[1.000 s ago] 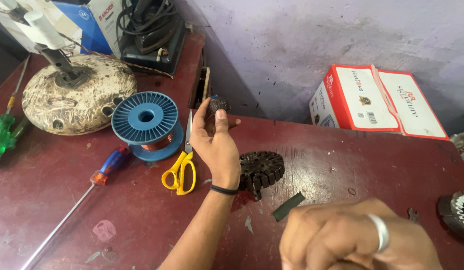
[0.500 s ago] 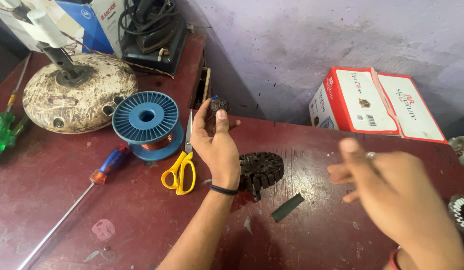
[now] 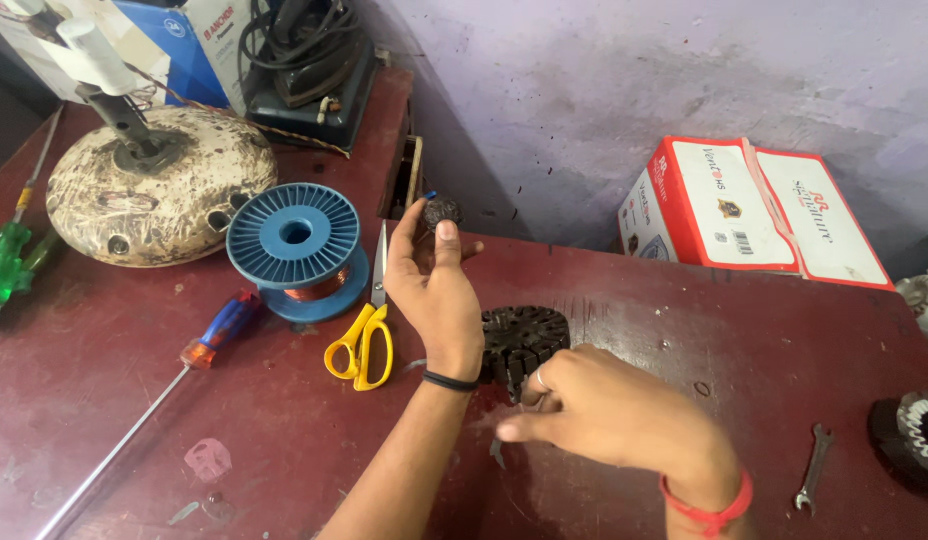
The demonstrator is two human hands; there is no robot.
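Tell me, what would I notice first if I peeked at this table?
Probably the left hand in the middle, pinching a small dark round part in its fingertips. Just left of it sit a bright blue wire spool and yellow-handled scissors. The right hand touches a dark toothed metal core.

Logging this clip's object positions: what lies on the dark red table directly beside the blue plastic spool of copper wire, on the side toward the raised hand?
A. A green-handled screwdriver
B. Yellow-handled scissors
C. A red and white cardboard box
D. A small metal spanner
B: the yellow-handled scissors lie on the dark red table right next to the blue plastic spool of copper wire, between it and the left hand, which holds up a small dark round part.
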